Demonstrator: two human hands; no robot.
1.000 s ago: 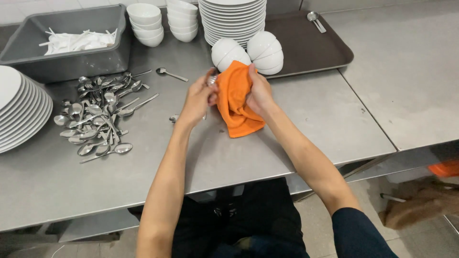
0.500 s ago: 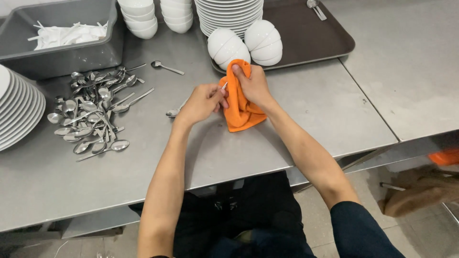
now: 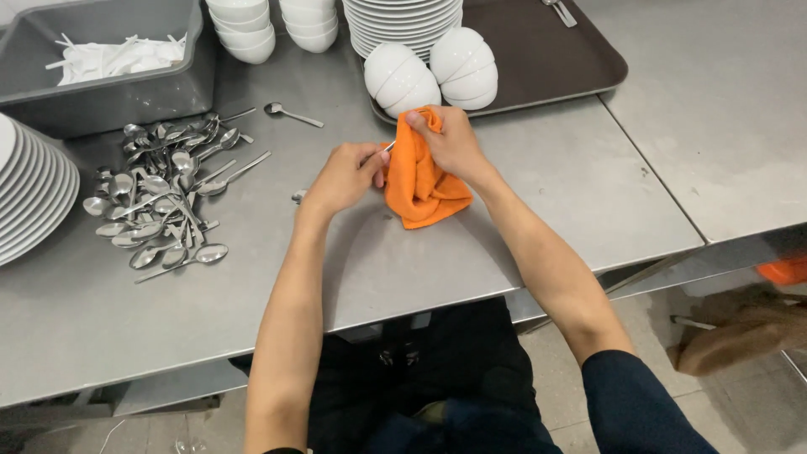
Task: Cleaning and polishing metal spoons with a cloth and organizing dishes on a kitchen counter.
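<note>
My right hand grips an orange cloth bunched above the steel table. My left hand pinches the handle of a metal spoon whose bowl end is wrapped in the cloth. The two hands sit close together just in front of two stacks of upturned white bowls. Another small piece of cutlery pokes out beside my left wrist.
A pile of several spoons lies at the left, one lone spoon behind it. White plates stack at the far left. A grey bin, bowls, plates and a brown tray line the back.
The hands and cloth have stayed over the same spot by the upturned bowls. The cloth has shifted around the spoon; my left hand now pinches the handle.
</note>
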